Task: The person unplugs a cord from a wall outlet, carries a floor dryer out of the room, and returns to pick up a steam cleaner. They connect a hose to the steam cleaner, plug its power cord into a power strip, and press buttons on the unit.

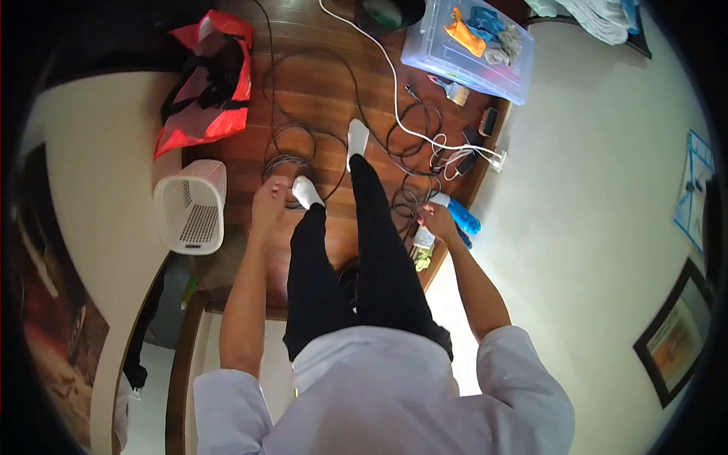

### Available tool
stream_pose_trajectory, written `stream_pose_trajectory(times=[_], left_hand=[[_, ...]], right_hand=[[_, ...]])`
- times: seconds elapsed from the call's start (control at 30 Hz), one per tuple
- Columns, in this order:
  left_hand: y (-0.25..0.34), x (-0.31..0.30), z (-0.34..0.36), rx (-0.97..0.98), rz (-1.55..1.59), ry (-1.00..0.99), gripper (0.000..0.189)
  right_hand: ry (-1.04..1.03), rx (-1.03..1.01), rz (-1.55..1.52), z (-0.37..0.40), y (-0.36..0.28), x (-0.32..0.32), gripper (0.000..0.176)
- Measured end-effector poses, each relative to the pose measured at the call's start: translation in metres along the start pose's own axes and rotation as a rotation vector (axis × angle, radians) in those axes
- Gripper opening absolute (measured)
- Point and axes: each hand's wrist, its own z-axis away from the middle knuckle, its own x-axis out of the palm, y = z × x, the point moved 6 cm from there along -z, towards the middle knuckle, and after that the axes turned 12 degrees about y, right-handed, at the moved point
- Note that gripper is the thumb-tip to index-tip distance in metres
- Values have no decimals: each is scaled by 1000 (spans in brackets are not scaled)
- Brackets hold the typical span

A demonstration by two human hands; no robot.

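Note:
My left hand (271, 203) hangs at my side with loosely bent fingers and nothing visible in it. In this view it overlaps the wooden floor beside a coil of dark cable (287, 165) and my white-socked foot (306, 192). On the other side, my right hand (439, 222) hangs with its fingers bent and a little apart, and no held thing shows. Close beyond it is a blue bottle-like item (464, 218). More looped dark cable (404, 203) lies just to its left.
A white perforated basket (216, 205) lies on its side near a red bag (236, 114). Cloths lie on a clear plastic box (425, 49), near a paintbrush (456, 92). A white cord (393, 83) and several cables cross the floor. A wall (584, 189) bounds the right.

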Motion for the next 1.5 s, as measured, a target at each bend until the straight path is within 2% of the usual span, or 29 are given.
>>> stream_pose_trajectory(times=[0.07,0.1,0.17,0.2,0.23,0.27,0.3,0.33,0.37,0.43,0.47,0.53,0.6,0.7,0.8,0.83,0.9,0.93,0.97,1.0,1.07,1.13,1.2,1.23,1.33,1.37,1.4,1.47,1.5], left_hand=[[4,26,-14,23,7,9,30],[11,40,-6,-118,-434,-153,37],[74,39,-4,-177,-705,-249,46],[106,38,-2,-201,-565,-217,48],[10,72,12,-239,-376,-198,49],[-16,82,12,-236,-415,-229,49],[-36,91,14,-338,-422,-234,45],[-27,91,5,-328,-425,-214,45],[-19,92,-7,-327,-412,-214,42],[10,87,-38,-284,-383,-144,37],[41,82,-52,-288,-386,-138,37],[125,58,-90,-230,-363,63,33],[155,54,-124,-135,-265,38,32],[181,57,-162,-129,-302,22,27],[179,59,-193,-134,-284,42,19],[180,59,-208,12,-345,112,18],[215,58,-236,219,-408,190,15],[222,64,-265,254,-390,139,15],[218,66,-290,169,-391,91,15],[216,65,-299,62,-398,41,15],[222,64,-328,16,-310,-31,16],[223,58,-346,-102,-118,-53,17],[229,48,-355,-131,-210,-135,18],[231,45,-357,-151,-287,-199,19],[206,40,-352,-11,-456,-230,23],[193,40,-349,-7,-426,-330,34],[188,46,-346,25,-447,-429,34],[182,39,-341,0,-379,-391,42],[183,36,-340,80,-445,-460,48]], right_hand=[[67,395,-619,-62,4,10,24],[175,213,-582,-84,1,7,26],[690,-249,-317,-107,6,16,30],[334,-9,-598,-112,0,16,32],[36,309,-779,-108,-8,16,34],[3,202,-718,-113,-3,22,32],[-36,312,-776,-111,16,35,31],[-73,421,-830,-113,28,40,30],[-72,400,-835,-120,29,29,30],[-278,642,-779,-122,35,15,27],[-284,638,-779,-132,31,2,27],[-256,547,-650,-153,22,-25,26],[-191,514,-706,-184,12,-40,25],[-162,500,-552,-243,-3,-71,29],[94,204,-528,-308,-35,-97,27],[219,139,-548,-323,-53,-112,26],[77,269,-518,-345,-97,-152,28],[82,300,-521,-354,-117,-170,33],[77,330,-518,-361,-133,-178,38],[91,378,-506,-365,-136,-178,38],[90,238,-491,-394,-156,-175,36],[30,345,-476,-411,-170,-175,35],[-25,463,-477,-424,-184,-174,35],[-39,403,-471,-430,-195,-176,37],[17,340,-493,-431,-189,-137,44],[52,296,-461,-431,-194,-137,42],[80,259,-426,-427,-201,-142,41],[198,276,-469,-418,-203,-135,29],[242,354,-501,-414,-200,-134,28]])
